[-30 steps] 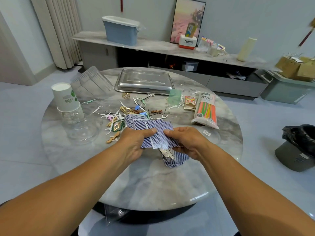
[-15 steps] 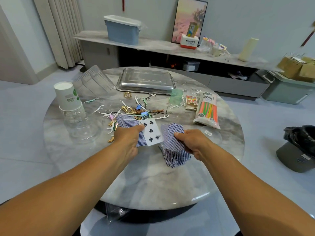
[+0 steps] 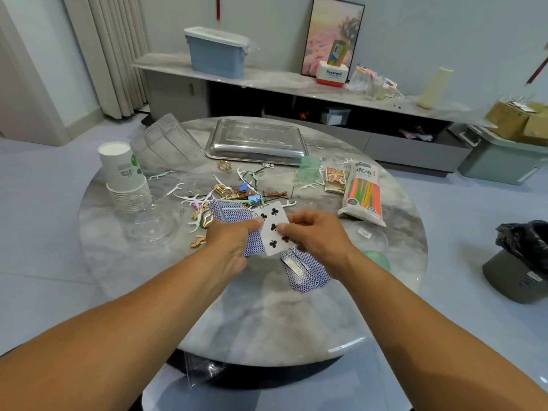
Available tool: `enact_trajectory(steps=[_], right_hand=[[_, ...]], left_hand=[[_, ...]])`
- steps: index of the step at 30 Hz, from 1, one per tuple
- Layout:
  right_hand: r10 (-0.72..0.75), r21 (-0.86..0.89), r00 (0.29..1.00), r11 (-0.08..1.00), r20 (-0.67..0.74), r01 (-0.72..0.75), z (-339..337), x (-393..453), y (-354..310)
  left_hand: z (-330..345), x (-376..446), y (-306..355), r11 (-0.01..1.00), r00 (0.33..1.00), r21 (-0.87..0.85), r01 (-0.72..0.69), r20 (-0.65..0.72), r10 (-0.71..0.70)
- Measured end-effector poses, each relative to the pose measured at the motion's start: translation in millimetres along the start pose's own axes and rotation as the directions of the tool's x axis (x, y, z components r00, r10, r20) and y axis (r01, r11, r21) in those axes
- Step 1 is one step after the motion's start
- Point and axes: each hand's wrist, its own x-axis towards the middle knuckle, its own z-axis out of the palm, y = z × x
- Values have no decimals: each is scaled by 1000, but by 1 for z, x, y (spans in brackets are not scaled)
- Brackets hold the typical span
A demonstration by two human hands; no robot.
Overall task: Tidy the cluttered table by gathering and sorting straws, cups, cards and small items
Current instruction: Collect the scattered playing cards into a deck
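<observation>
My left hand (image 3: 229,243) grips a fan of blue-backed playing cards (image 3: 229,216) with a face-up five of clubs (image 3: 272,225) on top. My right hand (image 3: 314,235) pinches the right edge of that five of clubs. More blue-backed cards (image 3: 305,269) lie loose on the round marble table (image 3: 267,315) just under my right wrist. Behind the cards lies a scatter of floss picks, clips and hairpins (image 3: 237,191). A pack of coloured straws (image 3: 363,195) lies at the right. A stack of paper cups (image 3: 123,173) stands at the left.
A steel tray (image 3: 256,143) lies upside down at the table's far side, clear plastic cups (image 3: 166,142) on their side to its left. A clear bowl (image 3: 148,223) sits by the paper cups, a green cup (image 3: 309,170) and small card box (image 3: 335,179) near the straws.
My right hand left the loose cards at the right and moved left onto the face-up five of clubs held in my left hand. The loose cards stay on the table.
</observation>
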Motion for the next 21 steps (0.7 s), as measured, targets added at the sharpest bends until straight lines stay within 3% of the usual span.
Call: enact_trajectory(steps=[2, 4, 5, 7, 9, 11, 12, 13, 14, 15, 16, 18, 21], right_hand=[[-75, -105, 984, 993, -164, 59, -6, 3, 0], [-200, -435, 927, 899, -316, 46, -20, 8, 6], [-262, -633, 916, 774, -305, 10, -27, 9, 11], [-265, -867, 946, 497, -185, -30, -34, 10, 25], [-124, -944, 987, 325, -98, -53, -28, 8, 39], [-24, -968, 997, 241, -73, -65, -21, 6, 46], [-18, -965, 997, 256, -70, -63, -19, 6, 44], [-32, -922, 995, 380, -98, -78, -19, 6, 39], [-26, -795, 991, 600, -133, -91, -19, 7, 35], [18, -537, 990, 839, -140, -91, -18, 7, 28], [83, -257, 992, 961, -95, -105, -16, 6, 22], [156, -11, 986, 988, 66, -155, -10, 4, 15], [169, 39, 977, 984, 127, -175, -2, 4, 18]], left_hand=[[0, 0, 1, 997, 999, -72, 17, 46, -14], [0, -3, 5, 987, 993, -148, 69, 108, -53], [-1, -5, 7, 982, 990, -164, 91, 126, -71], [-1, -7, 9, 985, 988, -148, 94, 139, -74], [1, -10, 8, 992, 987, -104, 75, 147, -60], [3, -11, 6, 995, 986, -78, 54, 161, -41], [3, -12, 5, 997, 986, -69, 44, 163, -33], [4, -12, 3, 997, 986, -59, 42, 165, -32], [4, -11, 2, 998, 986, -50, 43, 164, -34], [4, -11, 0, 999, 987, -39, 37, 160, -31], [5, -12, -2, 999, 987, -28, 27, 161, -22], [7, -15, -5, 1000, 982, -5, 2, 187, -1], [8, -18, -5, 1000, 969, -10, 12, 246, -9]])
